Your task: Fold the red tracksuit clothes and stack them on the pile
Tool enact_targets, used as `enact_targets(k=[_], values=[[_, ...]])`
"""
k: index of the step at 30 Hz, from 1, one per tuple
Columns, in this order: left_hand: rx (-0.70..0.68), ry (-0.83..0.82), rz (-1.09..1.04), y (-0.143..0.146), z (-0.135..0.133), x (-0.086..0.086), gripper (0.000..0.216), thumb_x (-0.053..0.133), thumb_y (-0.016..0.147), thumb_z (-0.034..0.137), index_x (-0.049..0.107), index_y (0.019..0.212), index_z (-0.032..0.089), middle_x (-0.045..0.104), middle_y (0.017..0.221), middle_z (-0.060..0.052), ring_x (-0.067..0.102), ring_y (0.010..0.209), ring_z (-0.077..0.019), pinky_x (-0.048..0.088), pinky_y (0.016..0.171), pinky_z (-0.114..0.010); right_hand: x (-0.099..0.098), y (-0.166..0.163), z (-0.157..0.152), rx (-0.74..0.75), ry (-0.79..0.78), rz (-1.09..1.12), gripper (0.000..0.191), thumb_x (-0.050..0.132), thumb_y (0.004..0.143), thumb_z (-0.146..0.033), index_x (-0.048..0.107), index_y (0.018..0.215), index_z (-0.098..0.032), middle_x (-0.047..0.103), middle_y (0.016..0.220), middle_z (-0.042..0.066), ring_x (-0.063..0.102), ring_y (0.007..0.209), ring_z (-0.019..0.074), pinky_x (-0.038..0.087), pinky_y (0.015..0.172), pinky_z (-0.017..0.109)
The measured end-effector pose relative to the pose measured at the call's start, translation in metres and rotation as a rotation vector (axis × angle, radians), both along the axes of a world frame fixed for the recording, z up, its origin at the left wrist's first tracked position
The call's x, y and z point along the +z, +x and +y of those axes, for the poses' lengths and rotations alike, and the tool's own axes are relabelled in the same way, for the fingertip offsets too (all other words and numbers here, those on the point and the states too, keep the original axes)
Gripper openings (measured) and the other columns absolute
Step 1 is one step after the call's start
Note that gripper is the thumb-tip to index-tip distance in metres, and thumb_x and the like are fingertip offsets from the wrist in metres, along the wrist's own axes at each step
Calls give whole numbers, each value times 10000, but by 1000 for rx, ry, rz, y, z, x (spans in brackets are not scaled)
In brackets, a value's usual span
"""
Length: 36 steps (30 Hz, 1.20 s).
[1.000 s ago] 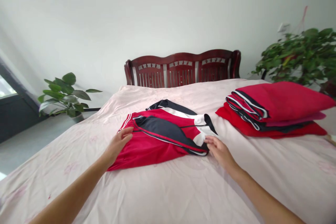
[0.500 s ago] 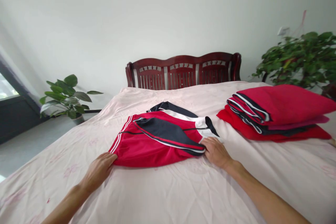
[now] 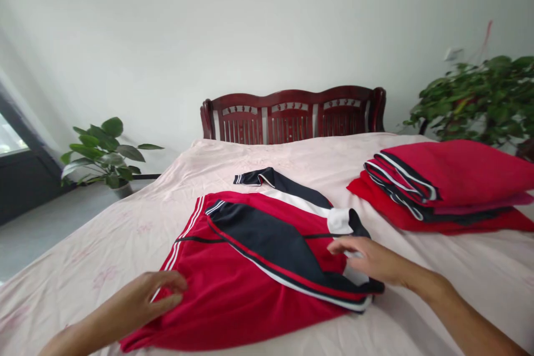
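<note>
A red track jacket (image 3: 233,300) with navy sleeves, white stripes and a white collar lies spread on the bed, collar end to the right. One navy sleeve (image 3: 267,239) is folded across its front; the other stretches out on the far side. My left hand (image 3: 161,292) hovers over the striped hem end, thumb and fingers apart. Above the collar and shoulder is my right hand (image 3: 369,258), its fingers apart and holding nothing. Whether either hand's fingertips brush the cloth is hard to tell.
A stack of folded red clothes (image 3: 459,178) sits to the right on the pale pink bedsheet (image 3: 317,158). Behind the bed stands a dark red wooden headboard (image 3: 287,117). Potted plants flank it, one at left (image 3: 110,150) and one at right (image 3: 479,100).
The jacket has come nearer to me, its near edge now lower in view. Both hands have let go of its near side and lifted off the cloth.
</note>
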<state>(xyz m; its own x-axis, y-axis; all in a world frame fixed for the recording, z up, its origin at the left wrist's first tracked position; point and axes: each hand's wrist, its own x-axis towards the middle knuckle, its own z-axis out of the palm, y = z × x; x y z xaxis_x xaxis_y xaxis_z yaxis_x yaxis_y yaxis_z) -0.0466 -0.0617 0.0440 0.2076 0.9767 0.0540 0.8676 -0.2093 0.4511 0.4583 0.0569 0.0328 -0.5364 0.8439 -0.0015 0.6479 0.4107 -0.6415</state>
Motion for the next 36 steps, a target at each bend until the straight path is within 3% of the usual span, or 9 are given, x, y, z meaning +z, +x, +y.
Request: enact_targets(k=[4, 7, 11, 14, 18, 22, 26, 32, 36], values=[[17, 97, 6, 19, 70, -1, 446, 403, 948, 483, 631, 1269, 274, 645, 1318, -51, 606, 1196, -229, 454, 1049, -366, -7, -36, 27, 6, 321, -116, 517, 534, 881, -349, 534, 1384, -229, 563, 1399, 96, 505, 1297, 264, 373, 1104, 453], [22, 241, 170, 16, 119, -36, 516, 380, 959, 459, 526, 1387, 211, 536, 1442, -101, 455, 1358, -250, 355, 1132, -441, -37, -44, 45, 38, 462, -273, 514, 497, 935, -440, 503, 1414, -251, 516, 1449, 97, 440, 1359, 269, 326, 1133, 497], [194, 213, 424, 3, 152, -84, 544, 385, 964, 443, 434, 1463, 231, 404, 1535, -146, 364, 1417, -300, 332, 1119, -505, -72, -19, 70, -63, 478, -411, 556, 439, 950, -525, 479, 1431, -248, 462, 1494, 103, 424, 1372, 287, 349, 1108, 508], [221, 219, 492, -2, 155, -99, 536, 380, 972, 437, 399, 1481, 270, 368, 1556, -144, 383, 1406, -301, 345, 1103, -496, -70, -6, 89, -109, 482, -424, 486, 437, 955, -465, 556, 1359, -223, 546, 1419, 108, 504, 1297, 273, 383, 1066, 452], [228, 277, 540, -2, 154, -102, 516, 397, 969, 416, 420, 1468, 286, 385, 1548, -138, 407, 1389, -311, 359, 1091, -499, -39, -15, 126, -353, 333, -485, 368, 372, 964, -338, 726, 983, -237, 732, 1039, 81, 658, 994, 232, 449, 865, 339], [244, 337, 573, 2, 154, -105, 503, 441, 953, 408, 474, 1438, 280, 432, 1519, -134, 428, 1374, -311, 381, 1082, -470, -21, -34, 176, -558, 287, -493, 380, 356, 949, -282, 662, 1165, -219, 684, 1190, 114, 629, 1068, 261, 442, 829, 348], [261, 375, 585, 3, 153, -108, 496, 417, 960, 420, 478, 1434, 291, 447, 1511, -126, 444, 1364, -293, 406, 1066, -461, -26, -53, 217, -665, 214, -506, 440, 422, 930, -376, 645, 1192, -101, 666, 1182, 211, 616, 1084, 332, 457, 841, 412], [281, 382, 593, 3, 153, -108, 489, 411, 954, 422, 492, 1423, 307, 450, 1513, -103, 461, 1355, -275, 406, 1075, -454, -30, -82, 234, -643, 234, -459, 343, 547, 845, -255, 706, 1128, -145, 684, 1141, 185, 618, 1067, 311, 469, 845, 392], [286, 391, 571, 5, 153, -107, 485, 438, 942, 427, 520, 1403, 300, 469, 1499, -102, 488, 1333, -275, 418, 1070, -450, -30, -92, 210, -440, 423, -337, 399, 493, 846, -167, 692, 1184, -245, 672, 1196, 86, 562, 1157, 230, 409, 964, 322]])
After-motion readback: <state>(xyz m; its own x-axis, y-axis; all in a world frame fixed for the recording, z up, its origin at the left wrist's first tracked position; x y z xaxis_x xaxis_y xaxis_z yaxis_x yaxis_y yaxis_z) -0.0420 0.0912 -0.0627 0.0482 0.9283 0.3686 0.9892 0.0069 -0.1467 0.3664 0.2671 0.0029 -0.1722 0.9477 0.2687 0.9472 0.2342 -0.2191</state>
